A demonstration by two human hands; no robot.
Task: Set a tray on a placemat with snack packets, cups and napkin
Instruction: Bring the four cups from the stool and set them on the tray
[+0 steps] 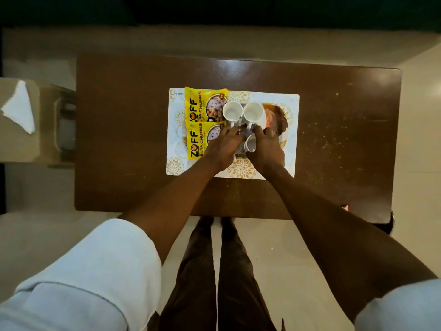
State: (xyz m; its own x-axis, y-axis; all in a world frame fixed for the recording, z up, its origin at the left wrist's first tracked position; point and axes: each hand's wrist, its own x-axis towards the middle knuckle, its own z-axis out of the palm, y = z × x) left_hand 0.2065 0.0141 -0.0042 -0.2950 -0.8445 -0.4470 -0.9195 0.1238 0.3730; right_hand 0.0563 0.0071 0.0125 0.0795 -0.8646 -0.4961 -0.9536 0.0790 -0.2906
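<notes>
Both hands reach over a dark wooden table (119, 139) to a white placemat (292, 139) with gold floral medallions. The left hand (222, 145) rests palm-down, fingers curled toward the handle of a cup; whether it actually grips anything cannot be told. The right hand (266, 145) closes around a third, smaller white cup (251, 142), held between the two hands.

Three cups show in all: two white mugs, the left mug (232, 111) and the right mug (253, 112), stand upright side by side, touching, just beyond the fingertips. They sit on a tray (278, 115) with an orange-brown pattern, lying on the right half of the placemat and largely hidden by the hands and cups.

Two yellow snack packets marked "ZOFF Soya Chunks" lie flat on the placemat's left half, the far packet (202, 103) and the near packet (199, 139) overlapping slightly, the far one's edge beside the left mug.

One white napkin (20, 108) lies on a beige seat (14, 144) well apart, left of the table.
</notes>
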